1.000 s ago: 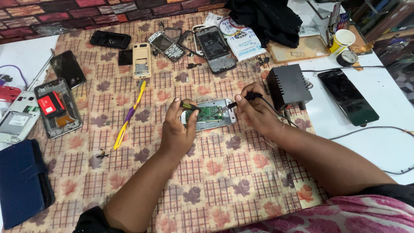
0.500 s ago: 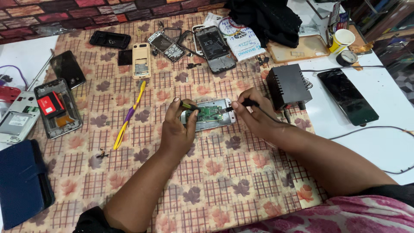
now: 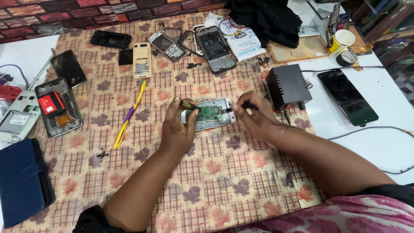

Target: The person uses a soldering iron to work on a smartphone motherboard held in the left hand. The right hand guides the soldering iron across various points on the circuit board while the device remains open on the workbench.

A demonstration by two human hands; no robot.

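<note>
— What colour is the cloth (image 3: 207, 181) on the table?
— Beige, with a brown-red grid and leaf prints in orange and dull purple.
— And the opened phone (image 3: 209, 115) under the hands?
— Silver-white frame, green circuit board (image 3: 210, 113) inside.
— The tool beside it?
— That screwdriver (image 3: 128, 115) is yellow with a purple band.
— The box to the right?
— The power unit (image 3: 288, 87) is black. The phone (image 3: 347, 97) past it is black too, on a white tabletop (image 3: 388, 142).
— Anything red?
— A red battery (image 3: 52, 102) in a grey phone shell (image 3: 58, 108). The brick-pattern wall (image 3: 64, 8) is red, brown and grey.
— The wallet case?
— The folding case (image 3: 21, 181) is dark navy.
— The cup?
— The paper cup (image 3: 343, 39) is white with a yellow band.
— The person's clothes?
— A pink garment (image 3: 345, 215) with a floral print.
</note>
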